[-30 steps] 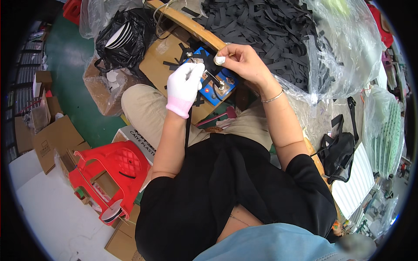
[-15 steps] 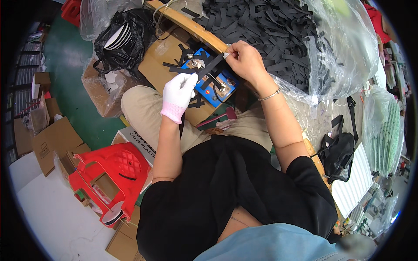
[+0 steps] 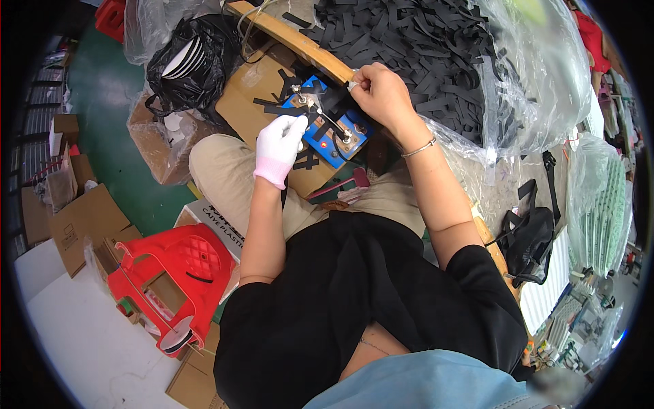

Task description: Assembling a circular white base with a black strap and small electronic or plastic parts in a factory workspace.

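A small blue machine (image 3: 320, 146) with metal fittings and a thin rod across its top sits on cardboard between my knees. My left hand (image 3: 281, 144), in a white glove with a pink cuff, is closed at its near-left edge; whatever its fingertips hold is hidden. My bare right hand (image 3: 381, 94) pinches the end of a black fabric strip (image 3: 334, 101) over the machine's far side, beside a wooden rail (image 3: 293, 33). Loose black strips (image 3: 276, 109) lie around the machine's left side.
Beyond the rail, clear plastic sheeting (image 3: 538, 88) holds a large heap of black strips (image 3: 402, 41). A black plastic bag (image 3: 204, 88) stands in a carton at the left. Lower left is a red plastic stool (image 3: 197, 255); a black bag with straps (image 3: 531, 235) lies right.
The black strip that stretched between my hands no longer reaches my left fingertips; the thin rod now shows more fully. Both hands have barely moved.
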`<state>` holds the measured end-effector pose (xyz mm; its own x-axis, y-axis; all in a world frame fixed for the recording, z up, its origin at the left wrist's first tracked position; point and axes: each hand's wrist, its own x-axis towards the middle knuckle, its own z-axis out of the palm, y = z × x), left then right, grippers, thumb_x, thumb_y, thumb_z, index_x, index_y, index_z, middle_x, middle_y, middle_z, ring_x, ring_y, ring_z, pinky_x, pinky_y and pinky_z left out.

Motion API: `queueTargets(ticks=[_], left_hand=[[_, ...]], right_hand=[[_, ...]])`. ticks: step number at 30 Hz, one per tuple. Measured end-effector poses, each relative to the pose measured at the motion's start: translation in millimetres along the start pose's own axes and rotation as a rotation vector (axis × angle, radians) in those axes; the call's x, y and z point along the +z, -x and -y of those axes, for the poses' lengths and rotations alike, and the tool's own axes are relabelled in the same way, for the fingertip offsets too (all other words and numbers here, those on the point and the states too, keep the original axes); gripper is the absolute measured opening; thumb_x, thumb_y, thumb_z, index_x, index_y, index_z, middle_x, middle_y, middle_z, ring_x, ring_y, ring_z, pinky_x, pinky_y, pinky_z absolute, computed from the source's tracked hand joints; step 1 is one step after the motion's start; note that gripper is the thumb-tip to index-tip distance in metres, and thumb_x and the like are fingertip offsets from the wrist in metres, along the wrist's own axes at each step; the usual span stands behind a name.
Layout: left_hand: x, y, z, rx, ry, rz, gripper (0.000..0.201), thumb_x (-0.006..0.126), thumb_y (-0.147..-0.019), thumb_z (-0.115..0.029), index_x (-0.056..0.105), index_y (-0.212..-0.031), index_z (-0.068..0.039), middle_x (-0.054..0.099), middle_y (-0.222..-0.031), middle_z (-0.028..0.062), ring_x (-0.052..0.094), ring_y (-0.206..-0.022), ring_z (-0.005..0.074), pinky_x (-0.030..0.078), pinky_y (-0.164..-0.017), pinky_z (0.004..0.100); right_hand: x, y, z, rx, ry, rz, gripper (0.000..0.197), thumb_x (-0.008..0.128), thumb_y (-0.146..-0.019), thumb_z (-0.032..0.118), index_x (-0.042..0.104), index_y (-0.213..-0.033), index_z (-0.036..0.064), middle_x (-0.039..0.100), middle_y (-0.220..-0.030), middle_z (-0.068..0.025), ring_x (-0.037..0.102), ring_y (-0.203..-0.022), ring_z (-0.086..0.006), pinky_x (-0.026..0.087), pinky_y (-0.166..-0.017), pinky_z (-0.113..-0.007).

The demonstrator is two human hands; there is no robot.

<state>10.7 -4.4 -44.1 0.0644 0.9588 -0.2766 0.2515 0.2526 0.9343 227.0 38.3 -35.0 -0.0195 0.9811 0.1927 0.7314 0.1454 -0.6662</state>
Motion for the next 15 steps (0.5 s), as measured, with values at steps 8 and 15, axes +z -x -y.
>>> queueTargets(ticks=[8,15], left_hand=[[5.1,12.1,-33.6,0.138,0.161,-0.025,0.017,0.061,-0.088,-0.015,0.063,-0.089,0.002,0.054,-0.065,-0.0028,0.047,-0.053,0.003,0.036,-0.048,0.019],[14.3,9.0,-40.9,0.143,0.084,-0.052,0.017,0.062,-0.088,-0.016,0.062,-0.086,0.001,0.053,-0.063,-0.0021,0.047,-0.053,0.0036,0.037,-0.049,0.0197]], right_hand=[[-9.0,2.2,6.2,-0.067,-0.423,0.004,0.016,0.069,-0.079,0.011,0.057,-0.088,0.0032,0.043,-0.071,0.0069,0.038,-0.064,-0.0015,0.034,-0.054,-0.018],[-9.5,-1.4,3.4,0.036,-0.454,-0.104,0.011,0.065,-0.077,0.007,0.057,-0.081,0.0015,0.059,-0.07,-0.0013,0.048,-0.061,-0.0034,0.042,-0.055,-0.023]])
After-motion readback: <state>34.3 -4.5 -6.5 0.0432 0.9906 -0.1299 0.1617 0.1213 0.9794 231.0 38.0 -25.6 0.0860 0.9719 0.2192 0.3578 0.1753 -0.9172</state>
